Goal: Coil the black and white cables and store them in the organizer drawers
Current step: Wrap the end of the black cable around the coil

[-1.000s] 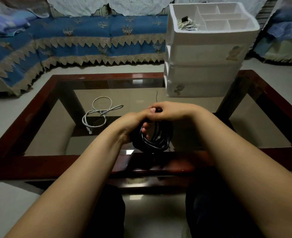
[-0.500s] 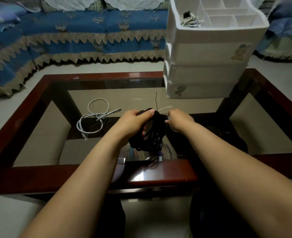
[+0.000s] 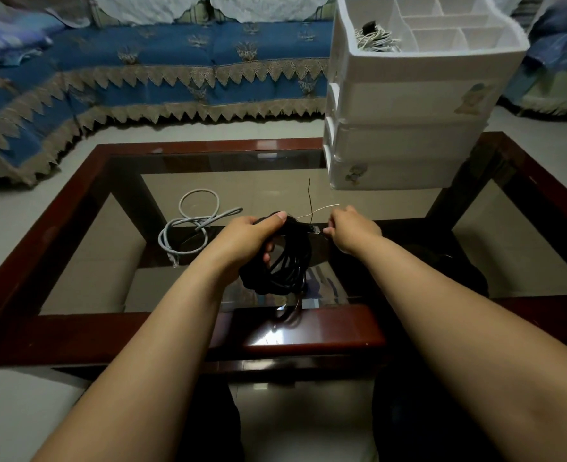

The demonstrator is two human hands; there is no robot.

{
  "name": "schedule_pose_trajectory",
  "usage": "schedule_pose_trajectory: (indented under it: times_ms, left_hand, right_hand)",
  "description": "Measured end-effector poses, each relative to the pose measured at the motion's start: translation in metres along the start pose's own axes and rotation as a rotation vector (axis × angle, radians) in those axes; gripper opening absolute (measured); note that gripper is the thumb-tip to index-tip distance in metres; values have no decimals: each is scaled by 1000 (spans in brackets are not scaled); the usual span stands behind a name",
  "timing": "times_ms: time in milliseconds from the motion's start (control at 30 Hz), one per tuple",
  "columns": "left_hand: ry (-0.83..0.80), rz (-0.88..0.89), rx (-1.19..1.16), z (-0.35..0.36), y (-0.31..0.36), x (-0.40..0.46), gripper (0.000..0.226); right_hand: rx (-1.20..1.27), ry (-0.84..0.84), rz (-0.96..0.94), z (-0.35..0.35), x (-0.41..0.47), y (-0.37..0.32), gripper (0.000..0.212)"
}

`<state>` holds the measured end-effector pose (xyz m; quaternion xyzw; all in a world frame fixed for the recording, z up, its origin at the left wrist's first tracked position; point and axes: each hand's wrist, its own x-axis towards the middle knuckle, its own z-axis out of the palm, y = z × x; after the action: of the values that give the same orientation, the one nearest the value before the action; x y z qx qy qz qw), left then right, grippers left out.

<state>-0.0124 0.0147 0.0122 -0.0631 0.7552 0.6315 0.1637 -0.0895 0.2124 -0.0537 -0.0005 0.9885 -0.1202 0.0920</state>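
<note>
The left hand [image 3: 254, 236] grips the coiled black cable [image 3: 283, 261] at its top, the loops hanging toward 6 o'clock just above the table [image 3: 315, 331]. At 3 o'clock from that grip, just beside it, the right hand [image 3: 350, 230] pinches what looks like a thin tie wire [image 3: 322, 208] at the coil's plug end; its loose tails stick out toward 12 and 1 o'clock. The binding likely has to wrap across the loops, so the right hand is the nearer one for it. The white cable [image 3: 194, 225] lies loosely looped on the glass at 10 o'clock. The organizer [image 3: 405, 128] stands at 1 o'clock, its top tray already holding a pale coil [image 3: 375, 38].
</note>
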Motion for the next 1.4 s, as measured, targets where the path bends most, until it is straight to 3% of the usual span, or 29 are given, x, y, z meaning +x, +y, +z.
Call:
schedule_pose_trajectory:
  times_ms: [167,267,367,533,733,833,933,1033,1067,1167,1300,1400]
  left_hand:
    - [13,-23,-43,-4,-5,3,34]
    - [17,-43,-74,-2,-7,3,39]
    - [21,-48,-122,3,-7,2,46]
    - [19,-46,-107,9,-6,3,61]
    - [-70,-57,-81,10,-6,5,43]
    - [-131,-51,-34,10,-2,-1,36]
    - [-239,-51,58,7,3,-8,35]
    - [-358,30,118,8,6,-15,31]
    - [-388,64,123,10,7,-17,30]
    - [-420,122,193,10,9,-21,37]
    - [-351,135,265,3,14,-25,40]
    - [-284,166,358,5,16,-28,32]
  right_hand:
    - [63,54,-6,-14,-9,-10,32]
    - [423,109,-107,-38,-27,-27,19]
    - [691,-27,-246,-61,-65,-46,13]
    - [649,-204,-267,-58,-93,-55,16]
    - [633,-212,-287,-60,-100,-55,18]
    - [535,-107,-328,-67,-98,-49,17]
    - [419,-26,-393,-76,-94,-42,40]
    - [449,-278,-457,-79,-92,-39,80]
    - [468,-386,-468,-78,-92,-39,84]
    - [431,-490,-505,-74,-93,-39,58]
    - [425,-312,-510,-74,-96,-43,40]
    - [380,-280,-522,-73,-97,-44,31]
